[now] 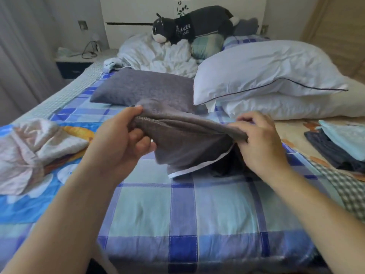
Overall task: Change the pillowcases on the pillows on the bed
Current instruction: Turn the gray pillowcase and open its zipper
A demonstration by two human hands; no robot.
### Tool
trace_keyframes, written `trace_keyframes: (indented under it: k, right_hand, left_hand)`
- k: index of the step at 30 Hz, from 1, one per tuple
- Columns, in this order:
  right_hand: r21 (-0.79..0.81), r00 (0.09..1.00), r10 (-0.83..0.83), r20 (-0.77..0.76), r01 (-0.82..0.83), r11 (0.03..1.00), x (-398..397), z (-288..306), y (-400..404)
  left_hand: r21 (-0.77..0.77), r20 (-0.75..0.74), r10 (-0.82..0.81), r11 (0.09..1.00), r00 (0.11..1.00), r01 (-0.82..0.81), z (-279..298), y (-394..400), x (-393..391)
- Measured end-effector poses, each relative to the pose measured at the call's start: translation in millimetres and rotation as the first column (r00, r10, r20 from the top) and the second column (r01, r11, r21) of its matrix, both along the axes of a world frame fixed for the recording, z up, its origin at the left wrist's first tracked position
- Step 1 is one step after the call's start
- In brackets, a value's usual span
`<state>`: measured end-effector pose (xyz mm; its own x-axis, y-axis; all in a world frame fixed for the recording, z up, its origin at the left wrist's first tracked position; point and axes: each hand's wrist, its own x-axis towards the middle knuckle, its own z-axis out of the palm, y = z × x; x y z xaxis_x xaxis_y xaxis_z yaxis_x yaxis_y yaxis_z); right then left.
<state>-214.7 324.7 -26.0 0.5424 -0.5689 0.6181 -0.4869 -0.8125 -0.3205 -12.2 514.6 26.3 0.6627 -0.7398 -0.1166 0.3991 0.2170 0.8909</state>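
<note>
I hold a grey pillowcase [187, 143] above the checked bed sheet [177, 210]. My left hand [122, 139] pinches its upper left edge, thumb on top. On the right, my right hand [258, 141] grips the other end of that edge. The cloth hangs down between them, and a white trim shows at its lower edge. Behind it lies a grey-cased pillow [144, 89]. Two bare white pillows [266, 74] are stacked at the right.
A crumpled pale pink cloth [29, 151] lies at the left on a blue blanket. Folded light blue and dark linens [339, 147] sit at the right. A dark plush toy [189, 24] and a white duvet [158, 54] are by the headboard. A nightstand [75, 62] stands far left.
</note>
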Motion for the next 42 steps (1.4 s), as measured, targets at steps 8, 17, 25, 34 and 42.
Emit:
trace_keyframes:
  k: [8, 17, 25, 34, 42]
  right_hand:
    - [0.778, 0.834, 0.013, 0.552, -0.52, 0.352, 15, 47, -6]
    - [0.733, 0.893, -0.432, 0.127, 0.21, 0.647, -3, -21, -66]
    - [0.2, 0.911, 0.051, -0.409, 0.035, 0.979, -11, -2, 70]
    - [0.204, 0.635, -0.217, -0.742, 0.521, 0.829, -25, -62, 7]
    - [-0.127, 0.786, -0.549, -0.286, 0.537, 0.834, -34, -41, -38]
  left_hand:
    - [0.025, 0.745, -0.098, 0.993, 0.66, 0.119, -40, -19, -14]
    - [0.709, 0.692, -0.722, 0.671, 0.031, -0.216, -106, -29, -21]
    - [0.73, 0.641, -0.602, 0.669, 0.477, -0.137, -102, -24, -7]
    - [0.681, 0.703, -0.561, 0.708, 0.438, -0.186, -161, -33, -65]
    - [0.202, 0.508, 0.063, 0.961, 0.859, -0.19, -91, -50, -23]
